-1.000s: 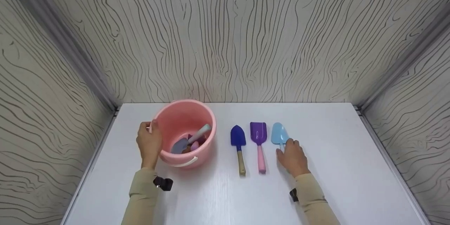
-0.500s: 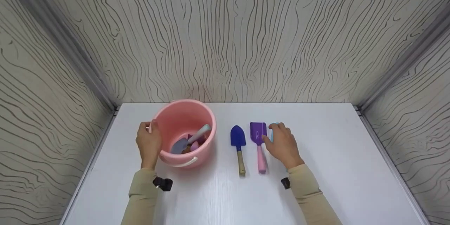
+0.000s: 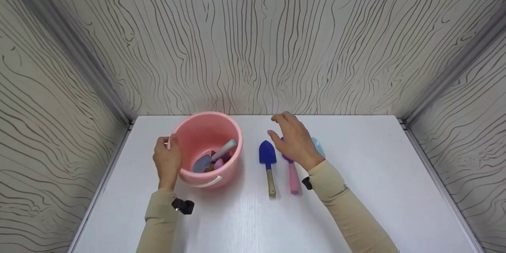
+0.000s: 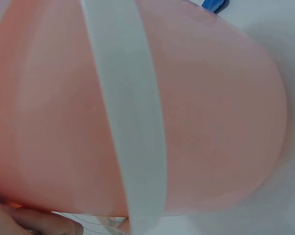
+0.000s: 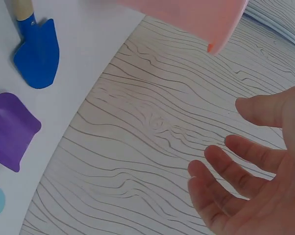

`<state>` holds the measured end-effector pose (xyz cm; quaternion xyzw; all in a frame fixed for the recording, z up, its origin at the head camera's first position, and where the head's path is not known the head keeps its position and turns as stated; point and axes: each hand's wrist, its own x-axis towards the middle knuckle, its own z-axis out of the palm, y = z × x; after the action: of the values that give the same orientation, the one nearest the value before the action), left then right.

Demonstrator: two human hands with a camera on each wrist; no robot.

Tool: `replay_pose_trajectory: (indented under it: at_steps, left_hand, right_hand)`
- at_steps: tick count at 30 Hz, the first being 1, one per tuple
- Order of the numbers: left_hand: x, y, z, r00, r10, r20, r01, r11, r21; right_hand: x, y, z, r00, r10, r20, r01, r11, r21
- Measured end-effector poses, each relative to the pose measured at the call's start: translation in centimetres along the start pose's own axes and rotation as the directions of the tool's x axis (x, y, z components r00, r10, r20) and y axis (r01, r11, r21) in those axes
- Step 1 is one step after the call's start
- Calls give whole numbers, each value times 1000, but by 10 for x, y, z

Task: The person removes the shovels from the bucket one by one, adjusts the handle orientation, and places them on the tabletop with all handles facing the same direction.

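Note:
On the left of the white table, my left hand grips the rim of a pink bucket, thumb inside. The bucket's white handle hangs down its side. A grey-blue toy shovel lies in the bucket among purple, pink and brown pieces. My right hand hovers over a purple shovel with a pink handle, hiding much of its blade. Its fingers are spread and hold nothing. To its left lies a blue trowel with a wooden handle. A light blue shovel is mostly hidden behind the right wrist.
The white tabletop extends to the right and front. A wood-grain panel rises behind its back edge, and similar panels stand at both sides.
My right hand has left the light blue shovel's handle and moved left and up, over the purple shovel, its fingers spreading. The left hand and bucket have stayed in place.

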<state>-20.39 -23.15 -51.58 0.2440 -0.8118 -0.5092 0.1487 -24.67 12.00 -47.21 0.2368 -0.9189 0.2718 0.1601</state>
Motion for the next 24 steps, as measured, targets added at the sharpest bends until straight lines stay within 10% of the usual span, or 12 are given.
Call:
replay_pose_trajectory:
  at_steps: [24]
  left_hand:
    - [2,-1,1,1000,22,-15,-22,1000,1]
  right_hand:
    - [32,-59,53,969,-214,122,208,976,58]
